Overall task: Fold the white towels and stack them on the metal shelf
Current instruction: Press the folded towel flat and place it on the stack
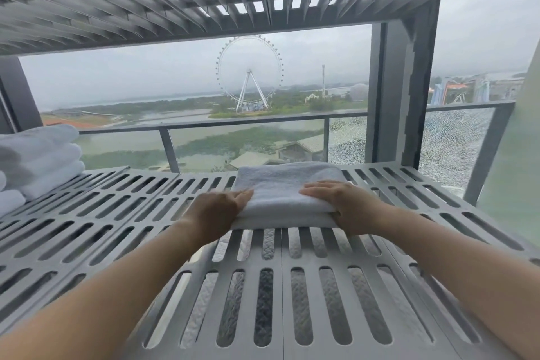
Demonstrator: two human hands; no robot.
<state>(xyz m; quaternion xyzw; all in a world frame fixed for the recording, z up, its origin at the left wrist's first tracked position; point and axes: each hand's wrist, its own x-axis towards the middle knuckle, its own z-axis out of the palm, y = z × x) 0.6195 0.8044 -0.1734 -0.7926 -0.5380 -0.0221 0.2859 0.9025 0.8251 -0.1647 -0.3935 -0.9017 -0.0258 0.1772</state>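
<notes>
Two bare forearms reached in from the bottom corners over the slotted grey metal shelf (117, 213). Midway back on it lay the folded towel (283, 187), white, thick, squared into a neat rectangle with layered edges showing along its near side. At the left hand (217, 209) the fingers (245, 193) lay over the towel's left end; its thumb was out of sight and the hand was blurred, so grip or mere touch could not be told. At the right hand (344, 204) the fingers (314, 190) lay straight on top while the thumb tucked against the near edge, pinching that end. A stack of folded towels (38, 161) sat at the shelf's far left, cut off by the frame. Whatever lay beneath the slots was too dim to name.
</notes>
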